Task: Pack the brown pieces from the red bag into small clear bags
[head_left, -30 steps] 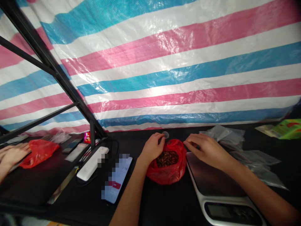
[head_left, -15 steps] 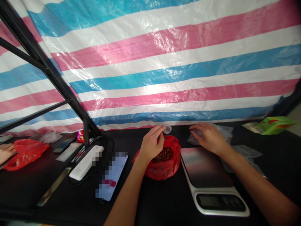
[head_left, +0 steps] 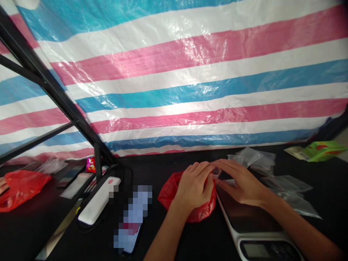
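Between my hands is a small clear plastic cup [head_left: 216, 173], its rim showing past the fingertips. My left hand [head_left: 194, 185] pinches it from the left, over the red plastic bag [head_left: 170, 188]. From the other side my right hand [head_left: 240, 183] closes its fingers and thumb around the cup too. My left hand covers the bag's opening, so its contents are hidden now. Just right of the bag lies a white digital scale [head_left: 252, 221], partly under my right hand and forearm.
Clear zip bags [head_left: 254, 159] lie behind and right of the scale. A green packet [head_left: 323, 150] sits at the far right. To the left are a phone [head_left: 133, 221], a white power strip [head_left: 99, 201] with cables, and another person's hand [head_left: 3, 185] at a red bag [head_left: 25, 186].
My left hand has moved right with the cup. My right hand has left the clear bags and come to meet it, and the bag's brown pieces are now covered. The view has shifted slightly.
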### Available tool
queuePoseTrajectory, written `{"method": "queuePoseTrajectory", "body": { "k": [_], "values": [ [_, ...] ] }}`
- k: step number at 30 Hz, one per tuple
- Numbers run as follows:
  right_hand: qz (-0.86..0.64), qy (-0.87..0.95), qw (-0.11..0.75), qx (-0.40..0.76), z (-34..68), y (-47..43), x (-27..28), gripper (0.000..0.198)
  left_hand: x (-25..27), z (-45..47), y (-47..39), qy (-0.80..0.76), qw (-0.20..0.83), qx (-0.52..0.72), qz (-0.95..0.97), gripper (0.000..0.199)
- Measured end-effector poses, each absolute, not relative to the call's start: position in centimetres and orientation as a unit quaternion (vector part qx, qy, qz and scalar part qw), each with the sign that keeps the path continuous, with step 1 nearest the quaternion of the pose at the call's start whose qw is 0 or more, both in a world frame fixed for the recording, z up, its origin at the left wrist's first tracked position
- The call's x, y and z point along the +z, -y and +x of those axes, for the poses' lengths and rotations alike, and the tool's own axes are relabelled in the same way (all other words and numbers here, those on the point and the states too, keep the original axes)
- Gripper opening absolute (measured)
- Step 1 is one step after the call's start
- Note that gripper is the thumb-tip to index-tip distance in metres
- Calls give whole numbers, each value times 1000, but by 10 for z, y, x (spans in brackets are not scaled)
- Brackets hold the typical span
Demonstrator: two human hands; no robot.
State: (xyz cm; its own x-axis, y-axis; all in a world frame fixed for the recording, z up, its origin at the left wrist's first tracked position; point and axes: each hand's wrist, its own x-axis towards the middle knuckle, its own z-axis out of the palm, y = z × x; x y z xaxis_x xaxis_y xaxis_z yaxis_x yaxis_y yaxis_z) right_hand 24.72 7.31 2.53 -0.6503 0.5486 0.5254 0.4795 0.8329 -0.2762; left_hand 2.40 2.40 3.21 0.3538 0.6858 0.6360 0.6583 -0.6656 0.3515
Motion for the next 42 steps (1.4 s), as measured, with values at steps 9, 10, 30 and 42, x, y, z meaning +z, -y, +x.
{"method": "queuePoseTrajectory", "body": {
  "k": [9,10,30,42],
  "values": [
    [-371,876,303,59,246,-87,24,17,34,9,-17,-422,-61,375,823,38],
    [-390,871,295,51,251,-93,24,17,33,5,-17,-427,-76,388,813,37],
    [-441,849,262,127,290,-129,-4,33,27,-82,-23,-561,-209,504,622,23],
    [-498,815,263,134,297,-110,14,39,42,-54,-12,-484,-129,561,659,23]
  ]
}}
